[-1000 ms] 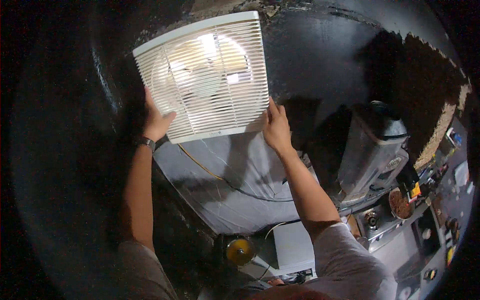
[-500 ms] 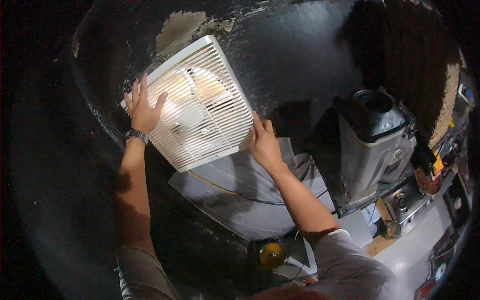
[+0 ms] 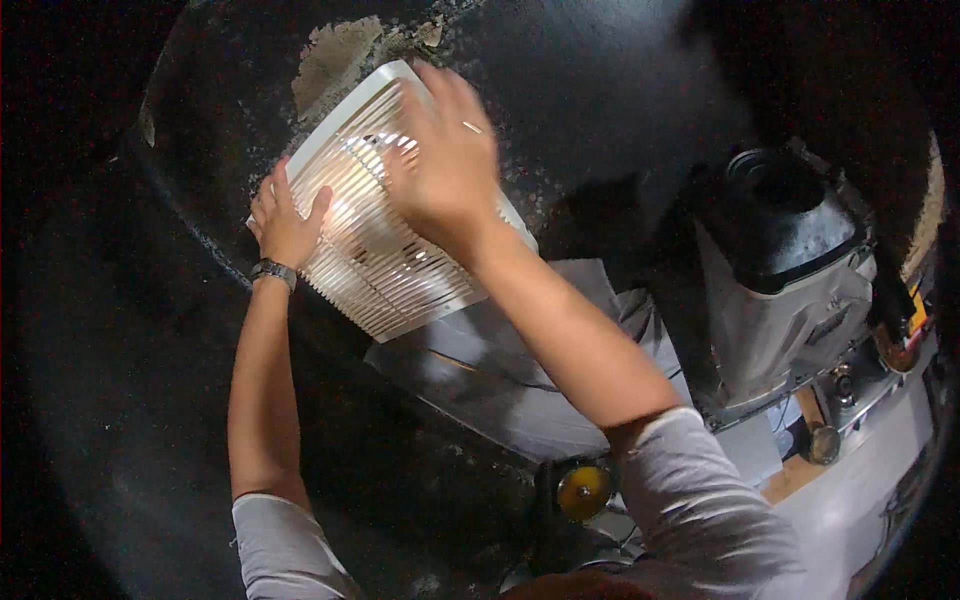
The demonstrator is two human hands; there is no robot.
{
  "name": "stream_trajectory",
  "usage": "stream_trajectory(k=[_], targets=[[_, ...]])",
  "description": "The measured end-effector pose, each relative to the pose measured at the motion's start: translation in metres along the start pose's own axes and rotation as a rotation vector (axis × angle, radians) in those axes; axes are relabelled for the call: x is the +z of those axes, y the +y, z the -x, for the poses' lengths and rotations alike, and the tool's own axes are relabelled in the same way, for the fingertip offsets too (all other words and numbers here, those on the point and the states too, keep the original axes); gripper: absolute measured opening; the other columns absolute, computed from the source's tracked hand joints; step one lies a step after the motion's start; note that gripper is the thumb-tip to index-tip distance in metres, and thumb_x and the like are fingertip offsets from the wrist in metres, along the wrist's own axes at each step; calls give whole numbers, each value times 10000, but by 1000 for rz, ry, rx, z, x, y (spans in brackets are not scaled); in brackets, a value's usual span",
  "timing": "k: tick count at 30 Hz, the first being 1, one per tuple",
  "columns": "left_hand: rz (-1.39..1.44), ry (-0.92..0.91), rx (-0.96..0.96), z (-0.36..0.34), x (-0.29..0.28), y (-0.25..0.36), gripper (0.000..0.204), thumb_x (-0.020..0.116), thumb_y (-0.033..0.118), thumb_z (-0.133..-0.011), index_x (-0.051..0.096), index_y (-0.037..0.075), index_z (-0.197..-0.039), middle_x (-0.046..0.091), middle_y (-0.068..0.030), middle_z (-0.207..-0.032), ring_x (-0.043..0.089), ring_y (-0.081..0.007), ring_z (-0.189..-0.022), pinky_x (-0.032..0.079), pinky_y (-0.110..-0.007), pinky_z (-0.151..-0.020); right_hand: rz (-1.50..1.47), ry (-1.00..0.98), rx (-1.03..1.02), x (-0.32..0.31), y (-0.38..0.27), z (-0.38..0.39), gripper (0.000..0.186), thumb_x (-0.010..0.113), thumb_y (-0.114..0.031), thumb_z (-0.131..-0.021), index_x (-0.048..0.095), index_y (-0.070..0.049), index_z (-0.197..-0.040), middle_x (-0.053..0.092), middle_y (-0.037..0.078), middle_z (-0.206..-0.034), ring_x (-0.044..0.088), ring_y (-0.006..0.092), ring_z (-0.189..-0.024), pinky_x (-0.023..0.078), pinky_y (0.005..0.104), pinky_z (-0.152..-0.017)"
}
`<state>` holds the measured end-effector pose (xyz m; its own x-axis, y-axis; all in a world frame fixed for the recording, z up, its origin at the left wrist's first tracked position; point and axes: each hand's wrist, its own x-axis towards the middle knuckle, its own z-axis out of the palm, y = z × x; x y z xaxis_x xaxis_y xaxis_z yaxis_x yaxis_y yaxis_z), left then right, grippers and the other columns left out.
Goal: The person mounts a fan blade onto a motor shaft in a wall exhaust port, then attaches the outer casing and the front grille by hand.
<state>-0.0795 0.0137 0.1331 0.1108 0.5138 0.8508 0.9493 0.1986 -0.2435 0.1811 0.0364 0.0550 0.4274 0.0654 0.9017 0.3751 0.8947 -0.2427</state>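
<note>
A white square fan cover with slanted slats (image 3: 345, 262), with fan blades and bright light behind it, stands tilted in front of me. My left hand (image 3: 289, 228) lies against its left side with fingers spread, the fingertips at the rim and the thumb over the slats. Across the upper right part of the cover reaches my right hand (image 3: 447, 165), blurred by motion. Its fingers stretch toward the top corner, and it hides the slats behind it. Whether it touches the cover, I cannot tell.
A grey machine-like unit with a black top (image 3: 785, 270) stands to the right. Below the cover lies a grey sheet (image 3: 530, 400) crossed by a cord. A yellow disc (image 3: 584, 492) is near the bottom. A bare, peeled patch (image 3: 333, 60) marks the dark wall.
My right hand has left the cover's lower right edge and moved up and left over its upper part. My left hand stays at the left side. The view has shifted slightly.
</note>
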Motion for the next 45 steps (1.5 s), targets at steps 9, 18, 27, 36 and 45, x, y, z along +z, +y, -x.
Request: stream_trajectory(k=[9, 18, 27, 36, 45], targets=[[-32, 71, 27, 5, 16, 17, 803, 589, 544, -888, 242, 188, -1518, 304, -204, -1494, 255, -416, -1380, 187, -568, -1126, 493, -288, -279, 80, 28, -38, 537, 421, -482, -935, 555, -140, -1326, 477, 91, -1427, 282, 279, -1419, 126, 577, -1160], [195, 616, 88, 11, 59, -19, 523, 527, 292, -966, 416, 50, -1415, 412, -231, -1425, 342, -414, -1332, 258, -518, -1120, 420, -85, -433, 83, 36, -40, 441, 493, -479, -892, 636, -114, -1093, 594, 103, -1145, 461, 281, -1231, 278, 580, -1065], [325, 607, 150, 7, 69, -35, 514, 568, 231, -947, 442, 28, -1402, 409, -223, -1445, 353, -396, -1341, 239, -504, -1134, 309, -283, -308, 59, 25, -50, 413, 528, -195, -950, 471, 37, -1287, 504, 249, -1295, 450, 416, -1244, 376, 449, -1059], [880, 637, -262, 14, 92, -59, 423, 475, 310, -1019, 523, 0, -1303, 590, -190, -1236, 556, -283, -1136, 430, -361, -977, -269, -343, 70, 41, 41, -49, 459, 488, -88, -993, 376, 27, -1423, 517, 251, -1342, 548, 334, -1214, 451, 386, -1001], [1375, 475, -411, 25, 92, -37, 440, 453, 352, -1036, 606, -47, -1143, 688, -100, -1056, 628, -153, -927, 494, -281, -834, -347, -308, -18, 40, 76, -43, 454, 516, -266, -998, 459, -100, -1417, 583, 141, -1301, 572, 225, -1173, 425, 414, -1004]])
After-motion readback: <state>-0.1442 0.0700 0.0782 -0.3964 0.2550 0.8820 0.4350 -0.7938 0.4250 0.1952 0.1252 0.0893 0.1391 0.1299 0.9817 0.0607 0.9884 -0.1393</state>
